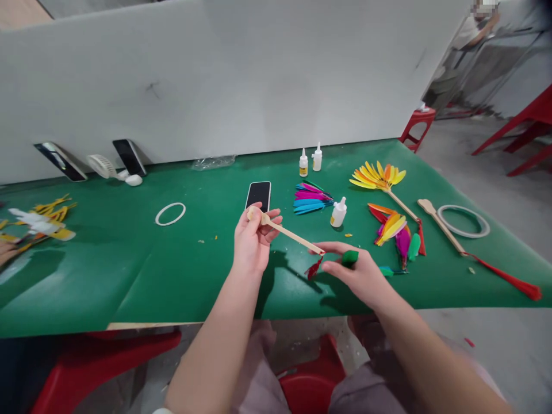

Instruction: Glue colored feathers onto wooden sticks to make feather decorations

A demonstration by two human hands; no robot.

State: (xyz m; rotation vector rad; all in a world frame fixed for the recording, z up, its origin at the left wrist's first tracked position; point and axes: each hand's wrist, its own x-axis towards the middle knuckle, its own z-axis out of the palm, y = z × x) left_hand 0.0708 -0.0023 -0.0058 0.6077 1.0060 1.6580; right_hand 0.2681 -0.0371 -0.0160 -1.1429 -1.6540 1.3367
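Note:
My left hand (254,238) is closed around the broad end of a wooden fan handle (295,237), which slants down to the right over the table. A red tassel (314,268) hangs from the handle's thin end. Beside that end is my right hand (360,273), thumb and index finger slightly apart. A green feather (350,259) sticks up from within this hand; its stem is hidden. Just beyond stands a white glue bottle (338,213). Blue and magenta feathers (313,198) lie behind it, and a mixed feather pile (394,230) lies to the right.
On the green table (172,276) lie a yellow feather fan (379,177), another tasselled handle (442,227), a white ring (170,214), a pale ring (463,221) and a phone (259,195). Two glue bottles stand near the white partition (259,75). Another person's hand (7,252) is at far left.

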